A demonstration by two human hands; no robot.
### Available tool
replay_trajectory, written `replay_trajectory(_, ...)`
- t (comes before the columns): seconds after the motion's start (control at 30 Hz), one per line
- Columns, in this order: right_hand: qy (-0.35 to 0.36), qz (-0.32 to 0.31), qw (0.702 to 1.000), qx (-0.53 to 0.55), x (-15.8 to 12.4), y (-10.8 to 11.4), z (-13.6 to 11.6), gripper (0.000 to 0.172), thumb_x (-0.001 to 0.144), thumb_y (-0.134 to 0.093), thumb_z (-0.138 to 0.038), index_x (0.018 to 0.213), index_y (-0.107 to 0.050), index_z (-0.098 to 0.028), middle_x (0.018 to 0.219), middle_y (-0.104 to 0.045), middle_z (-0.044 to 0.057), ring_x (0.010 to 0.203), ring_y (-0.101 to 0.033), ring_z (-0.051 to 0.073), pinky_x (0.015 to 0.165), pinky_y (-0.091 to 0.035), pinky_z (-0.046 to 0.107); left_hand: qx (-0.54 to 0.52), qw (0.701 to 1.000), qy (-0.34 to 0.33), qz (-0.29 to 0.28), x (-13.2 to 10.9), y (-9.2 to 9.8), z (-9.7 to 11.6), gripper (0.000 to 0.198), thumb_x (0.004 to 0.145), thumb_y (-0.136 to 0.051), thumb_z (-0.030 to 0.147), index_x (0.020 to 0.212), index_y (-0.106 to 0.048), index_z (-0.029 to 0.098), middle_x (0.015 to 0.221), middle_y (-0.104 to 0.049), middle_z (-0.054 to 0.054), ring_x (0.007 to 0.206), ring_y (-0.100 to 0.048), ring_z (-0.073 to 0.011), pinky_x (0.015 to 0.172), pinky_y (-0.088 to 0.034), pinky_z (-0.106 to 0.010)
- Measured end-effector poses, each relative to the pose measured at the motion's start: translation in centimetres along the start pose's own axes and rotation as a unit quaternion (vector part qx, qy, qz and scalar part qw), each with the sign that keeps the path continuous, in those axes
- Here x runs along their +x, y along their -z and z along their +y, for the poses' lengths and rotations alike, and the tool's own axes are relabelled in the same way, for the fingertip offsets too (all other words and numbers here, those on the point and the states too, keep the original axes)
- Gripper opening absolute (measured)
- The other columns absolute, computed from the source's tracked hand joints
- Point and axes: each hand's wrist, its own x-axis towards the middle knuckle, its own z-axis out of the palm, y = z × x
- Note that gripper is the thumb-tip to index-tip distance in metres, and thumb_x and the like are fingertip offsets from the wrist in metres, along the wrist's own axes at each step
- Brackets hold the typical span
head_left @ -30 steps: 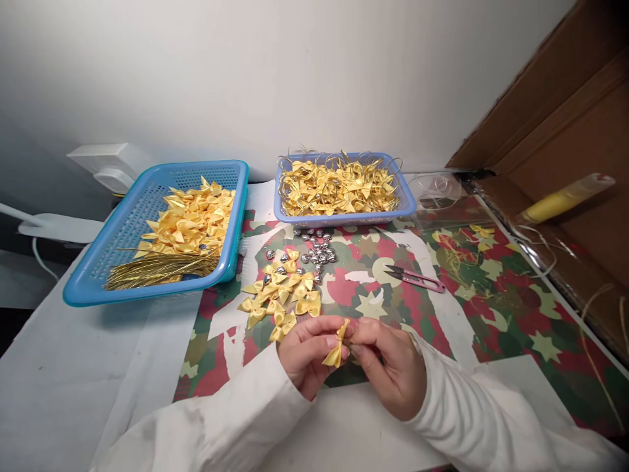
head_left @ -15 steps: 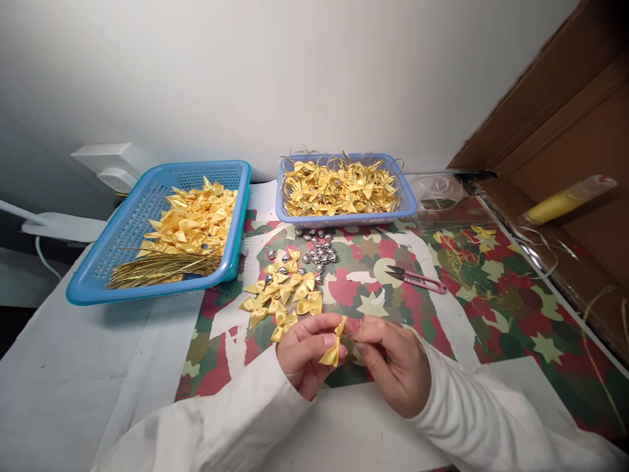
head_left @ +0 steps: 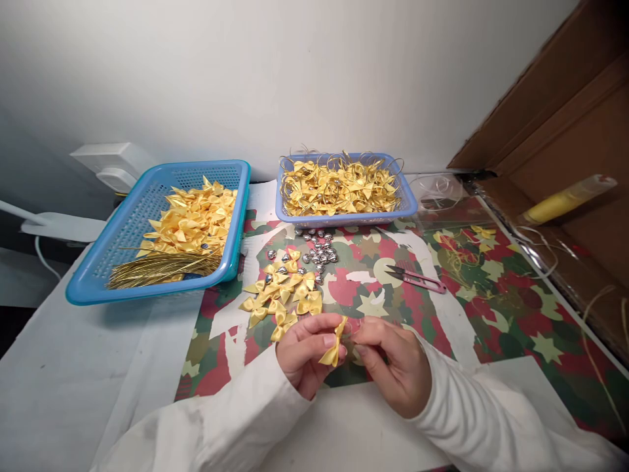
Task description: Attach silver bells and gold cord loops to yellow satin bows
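Note:
My left hand [head_left: 308,351] pinches a yellow satin bow [head_left: 333,347], which is turned nearly edge-on. Just right of it, my right hand [head_left: 393,367] is closed, thumb and forefinger together, beside the back of the bow; a thin thread seems to run there, but what these fingers hold is too small to name. Beyond my left hand lies a loose group of yellow bows [head_left: 280,295]. Small silver bells [head_left: 322,249] are scattered behind them. Thread snips [head_left: 417,278] with pink handles rest beyond my right hand.
At the left, a blue basket [head_left: 98,262] holds yellow bows and a bundle of gold cords [head_left: 164,267]. A second blue basket [head_left: 346,219] at the back contains bows with gold loops. Thread scraps [head_left: 462,255] lie at right, near a cardboard box [head_left: 550,111].
Both hands stay nearly in place around the bow. The right fingertips have shifted very slightly; nothing else has visibly moved.

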Motion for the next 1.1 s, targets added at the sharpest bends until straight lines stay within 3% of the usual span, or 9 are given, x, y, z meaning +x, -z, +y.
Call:
replay_trajectory(0.43, 0.025, -0.039, 0.998, -0.034, 0.3, 0.8, 0.1, 0.018, 0.082, -0.040, -0.004, 0.079, -0.051, -0.019, 0.057, -0.049, -0.001, 0.053, -0.040, 0.012, 0.050, -0.036, 0.024, 0.001, 0.999, -0.012, 0.045, 0.0, -0.4, 0.0, 0.025, 0.045, -0.084, 0.013, 0.067, -0.072, 0.015, 0.061, -0.071, -0.002, 0.045, -0.061, -0.0072, 0.049, -0.048, -0.014)
replay_trajectory(0.7, 0.045, -0.062, 0.995, -0.057, 0.4, 1.3, 0.3, 0.020, 0.082, -0.040, -0.003, 0.084, -0.052, -0.018, 0.060, -0.049, 0.000, 0.054, -0.038, 0.013, 0.051, -0.034, 0.024, 0.019, 0.999, -0.004, 0.044, 0.1, 0.4, -0.2, 0.023, 0.051, -0.082, 0.013, 0.071, -0.072, 0.016, 0.063, -0.071, -0.002, 0.050, -0.062, -0.0088, 0.054, -0.048, -0.017)
replay_trajectory(1.1, 0.009, -0.039, 0.999, -0.012, 0.3, 1.0, 0.3, 0.018, 0.082, -0.041, -0.005, 0.079, -0.051, -0.019, 0.058, -0.054, -0.001, 0.053, -0.043, 0.012, 0.050, -0.036, 0.024, 0.005, 1.000, -0.009, -0.009, -0.2, 0.0, -0.4, 0.021, 0.057, -0.081, 0.015, 0.075, -0.073, 0.018, 0.074, -0.073, -0.001, 0.057, -0.065, -0.0070, 0.059, -0.050, -0.014)
